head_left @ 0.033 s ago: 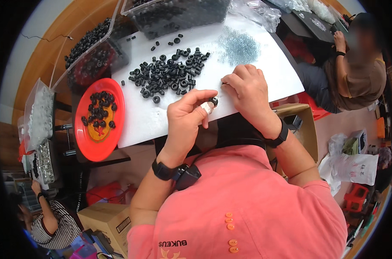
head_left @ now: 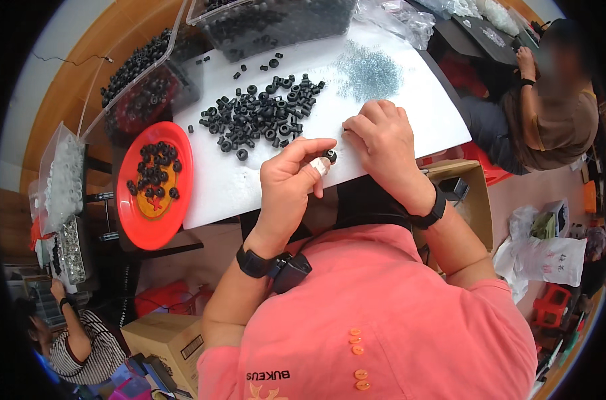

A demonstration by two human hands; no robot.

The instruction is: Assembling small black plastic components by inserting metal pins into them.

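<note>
My left hand (head_left: 288,175) is closed, pinching a small round black part (head_left: 330,155) with a hole between thumb and forefinger. White tape wraps its thumb. To the right, my right hand (head_left: 385,141) has its thumb and fingertips pressed together over the white work surface (head_left: 426,117); a dark speck shows at the tips, too small to name. Beyond my left hand lies a loose pile of black cylindrical and ring-like parts (head_left: 266,110). A spread of tiny silvery-blue pieces (head_left: 368,72) lies beyond my right hand. On the left, a red plate (head_left: 126,200) holds several round black parts (head_left: 155,175).
Clear bins of black parts stand at the far side (head_left: 276,30) and far left (head_left: 140,80). A cardboard box (head_left: 476,200) sits beside my right forearm. One person (head_left: 546,113) sits at the right, another (head_left: 86,343) at the lower left. Clear plastic bags (head_left: 406,23) lie at the back.
</note>
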